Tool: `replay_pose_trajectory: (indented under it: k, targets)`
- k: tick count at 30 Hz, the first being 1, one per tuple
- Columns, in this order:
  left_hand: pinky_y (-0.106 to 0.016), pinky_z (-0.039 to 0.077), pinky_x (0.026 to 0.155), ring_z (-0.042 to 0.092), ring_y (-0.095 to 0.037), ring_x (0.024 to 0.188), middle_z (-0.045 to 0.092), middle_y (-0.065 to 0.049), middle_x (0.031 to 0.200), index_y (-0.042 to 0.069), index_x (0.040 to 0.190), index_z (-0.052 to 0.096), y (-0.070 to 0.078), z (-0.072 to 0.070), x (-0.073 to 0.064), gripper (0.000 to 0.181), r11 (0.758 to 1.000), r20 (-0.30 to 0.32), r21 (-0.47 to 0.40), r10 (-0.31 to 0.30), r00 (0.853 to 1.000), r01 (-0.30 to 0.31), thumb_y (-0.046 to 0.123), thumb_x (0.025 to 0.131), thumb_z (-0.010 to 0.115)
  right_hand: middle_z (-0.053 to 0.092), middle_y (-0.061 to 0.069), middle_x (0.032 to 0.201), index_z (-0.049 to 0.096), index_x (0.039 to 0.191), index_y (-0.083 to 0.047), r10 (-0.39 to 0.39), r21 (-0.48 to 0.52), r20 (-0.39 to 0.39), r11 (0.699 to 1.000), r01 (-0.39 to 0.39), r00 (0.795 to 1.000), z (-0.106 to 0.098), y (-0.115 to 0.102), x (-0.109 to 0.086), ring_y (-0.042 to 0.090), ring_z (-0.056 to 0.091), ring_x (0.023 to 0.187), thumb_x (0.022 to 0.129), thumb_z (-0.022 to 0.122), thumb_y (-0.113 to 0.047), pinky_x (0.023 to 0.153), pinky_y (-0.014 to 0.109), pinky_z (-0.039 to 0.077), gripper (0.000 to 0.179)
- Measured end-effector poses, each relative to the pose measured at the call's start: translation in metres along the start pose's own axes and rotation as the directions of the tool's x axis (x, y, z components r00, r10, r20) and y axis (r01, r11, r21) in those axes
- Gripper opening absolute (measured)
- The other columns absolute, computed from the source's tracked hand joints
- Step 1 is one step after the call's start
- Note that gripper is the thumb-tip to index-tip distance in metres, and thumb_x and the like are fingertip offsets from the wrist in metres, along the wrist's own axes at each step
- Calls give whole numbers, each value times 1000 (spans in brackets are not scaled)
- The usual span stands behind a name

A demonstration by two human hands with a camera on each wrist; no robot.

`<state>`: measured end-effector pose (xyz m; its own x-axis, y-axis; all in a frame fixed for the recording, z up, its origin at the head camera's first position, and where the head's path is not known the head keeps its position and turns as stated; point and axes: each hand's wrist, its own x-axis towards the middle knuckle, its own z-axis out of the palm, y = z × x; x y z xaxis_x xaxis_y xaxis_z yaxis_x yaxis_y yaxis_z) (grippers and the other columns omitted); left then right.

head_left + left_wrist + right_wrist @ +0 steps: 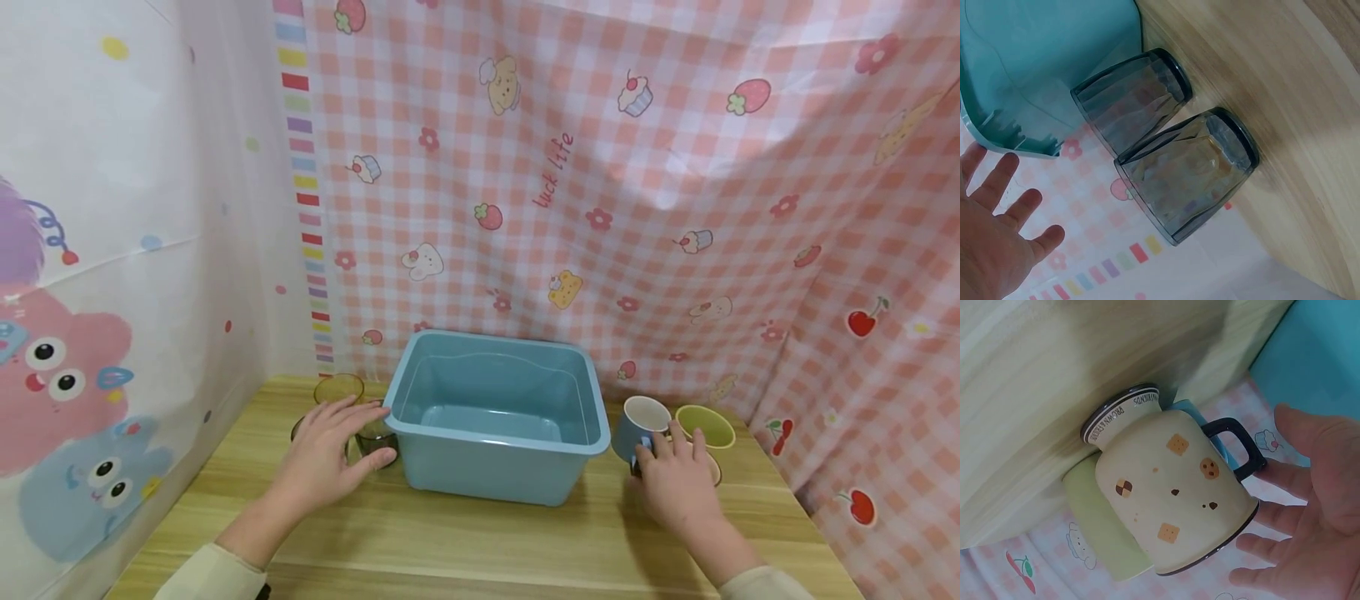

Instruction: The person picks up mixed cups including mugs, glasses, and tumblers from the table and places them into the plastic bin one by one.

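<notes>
My left hand (322,458) hovers over the glasses left of the bin, fingers spread and holding nothing. Two smoky grey faceted glasses (1191,181) stand side by side there, with an amber glass (339,387) behind them. My right hand (1316,506) is extended beside a cream mug (1169,487) with cookie pictures and a dark handle. Its fingers reach close to the handle and rim without curling round them; whether they touch is unclear. In the head view that hand hides most of the mug. A blue mug (632,437) and a green cup (707,423) stand behind it.
Between the hands stands a blue-green plastic bin (487,462) with an open top and nothing visible inside. It sits on a wood-grain table (450,542). A pink checked cloth (600,167) hangs behind, and a white printed cloth (150,250) hangs at the left.
</notes>
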<state>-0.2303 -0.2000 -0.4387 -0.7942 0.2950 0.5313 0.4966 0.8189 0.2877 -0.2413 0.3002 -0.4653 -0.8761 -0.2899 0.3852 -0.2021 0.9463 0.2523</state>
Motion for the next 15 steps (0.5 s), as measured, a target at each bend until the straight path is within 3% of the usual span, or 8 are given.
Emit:
replay_pose_trajectory:
  k: [3,10,15]
  targets:
    - [-77,34,118,56,-47,143,71,-9,144,20,142,70,1,0,0,58,1000,2,-9,-5,1000,5,48,92,82,70,27,128,78,114,-5,25,20,1,999,-25,1000,-1,-2,-1,56,52,138,84,89,-39,114,79,36,46]
    - [-77,33,118,56,-48,143,70,-9,146,22,143,68,1,1,0,60,1000,10,-27,-14,1000,15,51,92,81,58,32,148,78,126,-8,159,118,91,978,-169,983,-2,-6,-6,59,32,153,91,74,-65,123,82,14,67]
    - [-78,33,118,55,-48,143,70,-10,146,22,144,68,0,2,-1,62,999,8,-33,-19,1000,19,52,92,81,51,35,154,77,130,-10,202,169,102,962,-217,974,-2,-8,-9,62,21,156,94,67,-70,123,83,6,72]
